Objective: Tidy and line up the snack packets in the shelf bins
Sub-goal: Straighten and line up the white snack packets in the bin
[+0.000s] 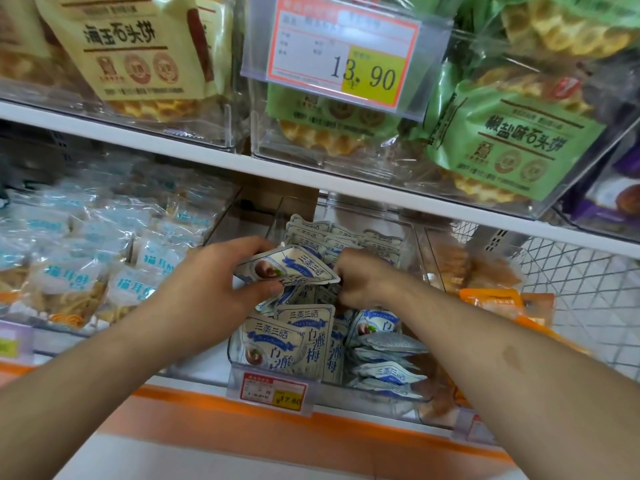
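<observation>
Pinching one white-blue packet: left hand; right hand fisted among packets, seemingly gripping some.

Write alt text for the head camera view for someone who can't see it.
Two hands reach into a clear shelf bin of blue-and-white snack packets: the left hand holds one packet flat, the right hand grips packets behind it. Waffle biscuit bags fill the shelf above.

Both bare forearms reach forward and converge at the middle. The left hand is palm down, thumb beneath and fingers curled over the top in a pinch. The right hand is curled into a loose fist, knuckles leftward
</observation>
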Demonstrator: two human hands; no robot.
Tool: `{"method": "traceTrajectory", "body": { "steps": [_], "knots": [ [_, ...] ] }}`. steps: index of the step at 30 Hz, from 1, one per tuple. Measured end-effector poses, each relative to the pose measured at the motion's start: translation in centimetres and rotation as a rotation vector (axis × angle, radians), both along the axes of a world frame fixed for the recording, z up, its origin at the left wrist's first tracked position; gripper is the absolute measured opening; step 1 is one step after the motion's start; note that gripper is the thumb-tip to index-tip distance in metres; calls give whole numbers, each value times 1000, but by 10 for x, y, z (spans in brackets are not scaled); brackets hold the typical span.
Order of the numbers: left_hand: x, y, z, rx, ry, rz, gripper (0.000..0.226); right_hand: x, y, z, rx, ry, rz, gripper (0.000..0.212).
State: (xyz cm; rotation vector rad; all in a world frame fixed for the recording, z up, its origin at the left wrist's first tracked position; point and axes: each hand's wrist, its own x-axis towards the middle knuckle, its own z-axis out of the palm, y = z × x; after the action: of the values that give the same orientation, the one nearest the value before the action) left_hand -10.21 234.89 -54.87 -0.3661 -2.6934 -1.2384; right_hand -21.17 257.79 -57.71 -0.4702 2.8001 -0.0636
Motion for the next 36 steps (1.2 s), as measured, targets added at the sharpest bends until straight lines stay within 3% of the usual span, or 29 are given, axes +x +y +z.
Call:
{"method": "traceTrajectory", "body": {
  "steps": [5, 10, 15, 19, 22, 26, 30, 36],
  "knots": [
    [-2, -2, -3, 0, 2, -2, 19, -4, -2, 9, 25, 170, -66, 4],
    [-3, -1, -4, -1, 7, -1, 21, -4, 0, 19, -17, 328, -66, 38],
    [-2, 0, -4, -24, -4, 14, 21, 0, 3, 22, -11, 184, 21, 53],
    [-1, -1, -5, -16, -26, 34, 23, 0, 17, 33, -37, 140, -56, 63],
    [1, 0, -2, -16, -28, 20, 24, 4, 16, 31, -9, 178, -52, 53],
    [2, 3, 0, -33, -20, 19, 28, 3, 9, 23, -130, 182, -66, 35],
    [3, 4, 0, -35, -12, 21, 36, 0, 10, 16, -144, 189, -83, 48],
    [1, 3, -1, -45, -11, 5, 29, 4, 14, 18, 16, 293, -92, 81]
  ]
}}
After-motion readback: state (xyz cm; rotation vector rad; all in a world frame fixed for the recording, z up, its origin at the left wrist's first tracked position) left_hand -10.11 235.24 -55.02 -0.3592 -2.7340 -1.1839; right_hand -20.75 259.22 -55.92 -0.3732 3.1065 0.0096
